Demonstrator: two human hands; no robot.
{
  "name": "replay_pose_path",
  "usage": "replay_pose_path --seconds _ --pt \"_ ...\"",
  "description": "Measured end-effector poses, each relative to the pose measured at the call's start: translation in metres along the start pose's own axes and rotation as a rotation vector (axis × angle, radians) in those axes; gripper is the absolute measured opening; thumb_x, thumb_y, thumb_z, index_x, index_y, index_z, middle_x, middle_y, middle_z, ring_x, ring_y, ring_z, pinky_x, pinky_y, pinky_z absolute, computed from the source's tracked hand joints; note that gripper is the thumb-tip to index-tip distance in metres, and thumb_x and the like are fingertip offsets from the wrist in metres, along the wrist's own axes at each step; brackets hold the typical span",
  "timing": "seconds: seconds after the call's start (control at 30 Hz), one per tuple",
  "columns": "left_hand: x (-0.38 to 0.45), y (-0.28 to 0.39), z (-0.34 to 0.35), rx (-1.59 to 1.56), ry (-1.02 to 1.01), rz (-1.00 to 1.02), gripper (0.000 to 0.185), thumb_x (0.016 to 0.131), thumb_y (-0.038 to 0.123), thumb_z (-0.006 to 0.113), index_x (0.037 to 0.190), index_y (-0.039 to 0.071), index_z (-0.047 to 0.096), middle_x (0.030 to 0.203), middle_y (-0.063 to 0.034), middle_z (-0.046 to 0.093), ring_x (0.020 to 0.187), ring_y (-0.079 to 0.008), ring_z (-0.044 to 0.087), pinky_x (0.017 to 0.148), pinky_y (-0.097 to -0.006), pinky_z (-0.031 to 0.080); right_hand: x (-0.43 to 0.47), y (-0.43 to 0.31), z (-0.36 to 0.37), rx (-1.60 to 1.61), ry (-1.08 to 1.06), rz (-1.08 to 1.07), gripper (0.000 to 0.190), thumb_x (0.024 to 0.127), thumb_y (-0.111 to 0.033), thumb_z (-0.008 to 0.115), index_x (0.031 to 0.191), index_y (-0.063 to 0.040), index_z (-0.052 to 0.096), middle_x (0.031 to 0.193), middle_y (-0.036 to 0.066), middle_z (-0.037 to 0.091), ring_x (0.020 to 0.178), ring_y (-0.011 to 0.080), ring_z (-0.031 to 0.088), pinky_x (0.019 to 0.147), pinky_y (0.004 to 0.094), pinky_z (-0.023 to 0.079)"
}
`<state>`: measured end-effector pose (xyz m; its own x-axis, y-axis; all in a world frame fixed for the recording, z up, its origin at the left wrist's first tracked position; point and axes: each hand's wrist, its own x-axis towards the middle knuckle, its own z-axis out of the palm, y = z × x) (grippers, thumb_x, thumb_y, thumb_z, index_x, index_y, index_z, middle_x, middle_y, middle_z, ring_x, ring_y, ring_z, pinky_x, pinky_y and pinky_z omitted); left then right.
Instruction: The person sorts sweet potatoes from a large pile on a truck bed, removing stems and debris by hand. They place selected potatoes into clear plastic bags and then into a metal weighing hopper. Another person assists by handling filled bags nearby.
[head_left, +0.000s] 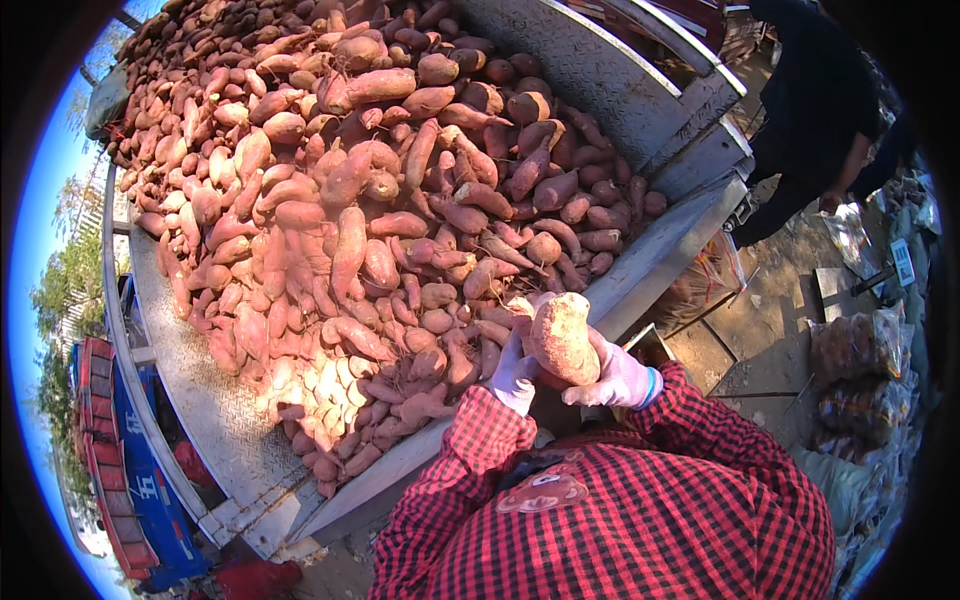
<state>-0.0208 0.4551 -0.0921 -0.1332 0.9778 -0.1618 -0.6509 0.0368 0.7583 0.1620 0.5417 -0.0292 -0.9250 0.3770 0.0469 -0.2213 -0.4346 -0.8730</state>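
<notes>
Both my hands wear pale purple work gloves and meet in front of my chest, at the near edge of a truck bed. A large, knobbly sweet potato (564, 339) stands out between them, dusted with soil. My right hand (613, 376) grips its lower right side. My left hand (516, 375) is closed at the left, around what looks like another sweet potato, partly hidden by the large one. Beyond my hands, a big heap of reddish sweet potatoes (360, 187) fills much of the truck bed.
A metal side panel (667, 255) of the truck bed runs along the right and near side. Plastic bags of produce (859, 345) lie on the ground at the right. Another person (814, 97) in dark clothes bends there. A blue truck (154, 480) stands at the lower left.
</notes>
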Motion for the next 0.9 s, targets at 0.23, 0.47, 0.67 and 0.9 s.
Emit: replay_pose_path --seconds 0.23,0.47,0.67,0.9 --pt "0.023 0.014 0.065 1.237 -0.287 0.508 0.09 0.083 0.048 0.076 0.148 0.002 0.035 0.148 -0.0211 0.04 0.137 -0.037 0.041 0.115 -0.0443 0.032 -0.083 -0.02 -0.022 -0.132 0.332 0.032 0.094 0.072 -0.006 0.083 0.152 -0.006 0.033 0.14 0.005 0.051 0.127 0.0142 0.049 0.11 0.0324 0.038" --pt "-0.063 0.036 -0.013 1.567 0.265 0.468 0.039 0.081 0.019 0.076 0.113 0.0 0.063 0.112 -0.0195 0.066 0.105 -0.0392 0.061 0.096 -0.0487 0.047 -0.222 0.081 -0.121 -0.318 0.625 0.388 0.107 0.064 -0.013 0.088 0.154 -0.006 0.03 0.144 0.01 0.051 0.129 0.0191 0.051 0.11 0.0357 0.04" --pt "-0.104 0.032 -0.04 1.717 0.587 0.037 0.04 0.09 0.035 0.066 0.111 0.001 0.067 0.106 -0.0239 0.069 0.1 -0.041 0.064 0.09 -0.0483 0.051 -0.234 0.178 -0.166 -0.994 0.695 0.709 0.09 0.074 -0.026 0.08 0.151 -0.008 0.037 0.134 0.014 0.06 0.12 0.0273 0.059 0.103 0.0374 0.046" --pt "-0.113 0.018 -0.044 1.731 0.605 0.182 0.034 0.089 0.033 0.066 0.106 0.003 0.068 0.095 -0.0213 0.071 0.087 -0.0406 0.067 0.082 -0.0502 0.053 -0.019 -0.083 -0.095 -0.338 -0.059 0.425 0.031 0.095 -0.021 0.068 0.118 0.001 0.066 0.108 0.007 0.071 0.099 0.0142 0.065 0.09 0.0297 0.051"
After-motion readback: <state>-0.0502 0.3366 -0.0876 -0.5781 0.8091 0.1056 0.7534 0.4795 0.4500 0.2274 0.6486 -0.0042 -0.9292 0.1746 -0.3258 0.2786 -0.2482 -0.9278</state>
